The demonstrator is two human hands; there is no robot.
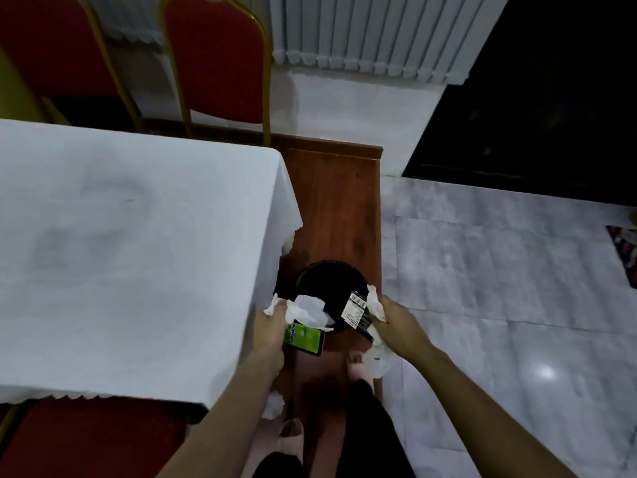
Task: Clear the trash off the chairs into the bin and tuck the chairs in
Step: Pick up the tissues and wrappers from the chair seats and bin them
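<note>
A round black bin (pixel 329 277) stands on the wooden floor strip beside the table corner. Just over its near rim, my left hand (pixel 270 326) grips a green Mentos packet (pixel 305 338) together with crumpled white tissue (pixel 308 310). My right hand (pixel 396 322) holds a black wrapper with a white label (pixel 356 313) and more white tissue (pixel 375 305) at the bin's right rim. A red chair seat (pixel 93 439) shows under the table's near edge. Two red chairs with gold frames (pixel 217 63) stand at the far side.
A table under a white cloth (pixel 131 257) fills the left. My feet (pixel 358 367) stand on the wooden strip (pixel 337 201) behind the bin. Pale tiled floor (pixel 499 288) spreads to the right, with a dark doorway beyond and a patterned mat (pixel 625 250) at the right edge.
</note>
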